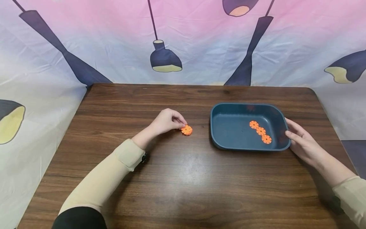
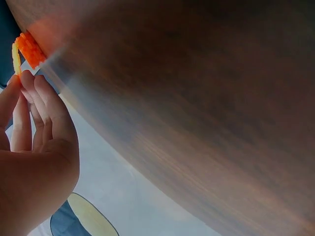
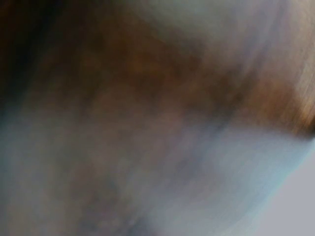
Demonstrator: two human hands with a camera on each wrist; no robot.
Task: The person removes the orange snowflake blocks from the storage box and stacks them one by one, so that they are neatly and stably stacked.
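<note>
Beside a small stack of orange notched plastic discs (image 2: 31,50) on the table, my left hand (image 1: 169,121) pinches one disc (image 2: 16,56) between thumb and fingertips. That disc appears edge-on and yellowish in the left wrist view. To the right stands a dark blue rectangular tub (image 1: 231,133). Three orange discs (image 1: 260,131) lie in a slanting row on its floor. My right hand (image 1: 306,144) grips the tub's right rim, thumb over the edge and the other fingers along the outer side. The right wrist view is too blurred to show the hand.
The brown wood-grain table (image 1: 183,187) runs under everything. A cloth backdrop (image 1: 120,47) printed with dark lamps hangs behind the far table edge and along the sides.
</note>
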